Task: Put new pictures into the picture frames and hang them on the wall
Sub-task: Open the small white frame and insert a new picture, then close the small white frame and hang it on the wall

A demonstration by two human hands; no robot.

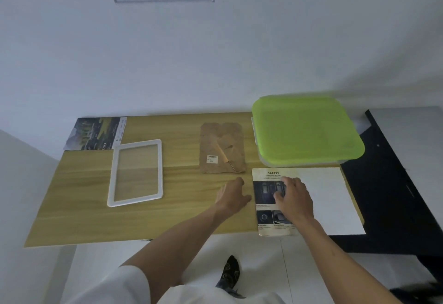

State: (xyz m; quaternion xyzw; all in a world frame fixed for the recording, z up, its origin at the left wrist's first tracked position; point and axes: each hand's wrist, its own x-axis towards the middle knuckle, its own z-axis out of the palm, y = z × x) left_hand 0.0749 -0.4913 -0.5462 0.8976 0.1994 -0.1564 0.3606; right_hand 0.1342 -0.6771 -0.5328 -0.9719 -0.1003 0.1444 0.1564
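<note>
While relaxed hands [263, 198] rest flat, wooden table [167, 220] abuts white wall [215, 52].

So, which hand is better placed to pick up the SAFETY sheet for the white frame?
The right hand. Its fingers already rest on the SAFETY sheet, while the left hand lies open on the table beside the sheet, nearer the white frame; it could steady that instead.

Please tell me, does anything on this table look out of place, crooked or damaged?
Two things stand out. The brown backing board has an uneven, ragged far edge, as if torn. The white sheet under the SAFETY page sticks out past the table's near right corner. Nothing is spilled.
</note>
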